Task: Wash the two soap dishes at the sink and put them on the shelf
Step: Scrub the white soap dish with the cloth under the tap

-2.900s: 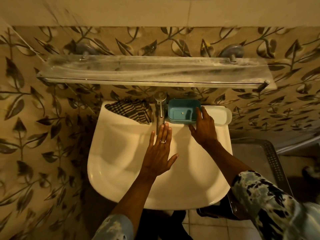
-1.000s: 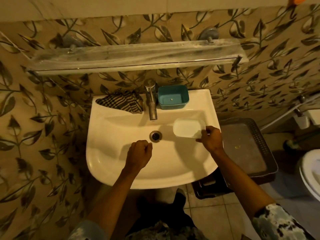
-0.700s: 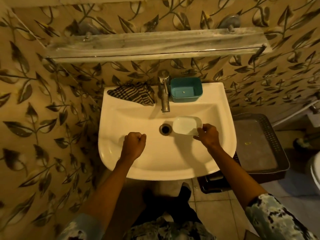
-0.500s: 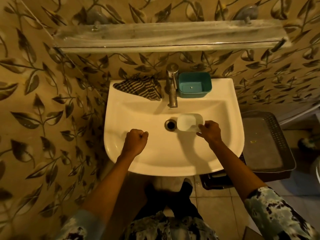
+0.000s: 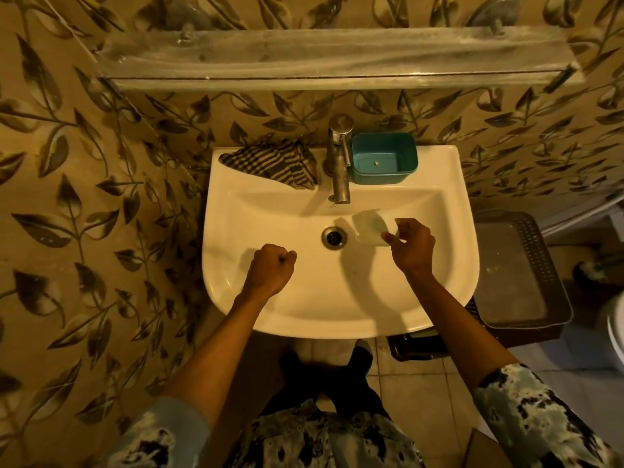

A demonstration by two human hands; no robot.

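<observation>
Glossy white sink (image 5: 304, 298) – boxy teal soap dish (image 5: 385, 158) is set on its rim, beyond the fingers. Translucent white soap dish (image 5: 369, 228) is pinched by right hand (image 5: 413, 246) at one end – tilted, long axis running leftward from fingertips. Left hand (image 5: 270, 268) is fisted, empty.

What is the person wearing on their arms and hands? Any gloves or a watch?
No gloves and no watch show. The left hand and the right hand are bare, and so are both forearms. Higher up, the left sleeve and the right sleeve are pale blue-white cloth with dark blotchy splashes, a bit like tie-dye.
</observation>
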